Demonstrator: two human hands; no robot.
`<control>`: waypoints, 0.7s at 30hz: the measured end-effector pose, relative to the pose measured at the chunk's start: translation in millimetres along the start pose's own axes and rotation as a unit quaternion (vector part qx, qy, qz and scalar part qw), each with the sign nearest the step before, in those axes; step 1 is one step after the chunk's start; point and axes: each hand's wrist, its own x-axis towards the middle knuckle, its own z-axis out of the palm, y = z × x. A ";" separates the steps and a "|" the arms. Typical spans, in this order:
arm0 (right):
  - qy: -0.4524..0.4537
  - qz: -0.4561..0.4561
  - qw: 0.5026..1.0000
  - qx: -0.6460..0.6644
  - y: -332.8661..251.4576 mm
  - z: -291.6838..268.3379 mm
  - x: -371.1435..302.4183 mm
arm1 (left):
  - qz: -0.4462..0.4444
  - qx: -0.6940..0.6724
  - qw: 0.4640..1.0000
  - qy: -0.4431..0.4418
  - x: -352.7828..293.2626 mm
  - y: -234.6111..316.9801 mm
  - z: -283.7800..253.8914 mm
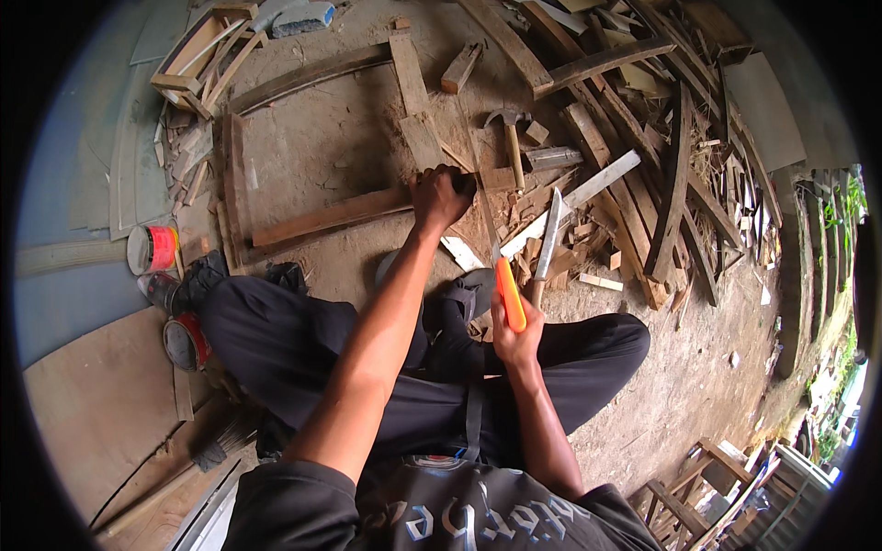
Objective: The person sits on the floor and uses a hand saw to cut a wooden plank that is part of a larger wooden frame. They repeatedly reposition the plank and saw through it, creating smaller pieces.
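Observation:
My right hand [517, 335] is wrapped round the orange handle [511, 296] of a handsaw. Its thin blade [486, 209] points away from me and lies against the wood just right of my left hand [443, 196]. That left hand is closed over the near corner of a wooden frame [331, 219] on the ground, pressing on a short board [421, 140]. A machete [550, 235] with a wooden handle rests beside my right hand, blade pointing away. Farther off, a claw hammer [513, 147] stands among wood offcuts.
Long timbers [634, 184] and scraps are heaped at the right. At the left are a paint can [152, 250], a red can [186, 342] and a plywood sheet [101, 404]. A small wooden crate [204, 55] sits far left. My crossed legs [294, 321] are close below my hands.

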 end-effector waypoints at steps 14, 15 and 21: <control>0.068 -0.084 0.993 0.039 -5.9 21.6 38.8 | 0.074 -0.075 0.994 -0.021 -6.1 -19.4 1.8; 0.092 -0.114 0.986 0.077 -11.9 20.8 37.9 | 0.098 -0.109 0.989 -0.022 -6.8 -19.1 -4.3; -0.002 -0.068 0.997 -0.021 8.5 13.1 25.5 | 0.165 0.109 0.970 -0.143 18.1 -24.7 -31.4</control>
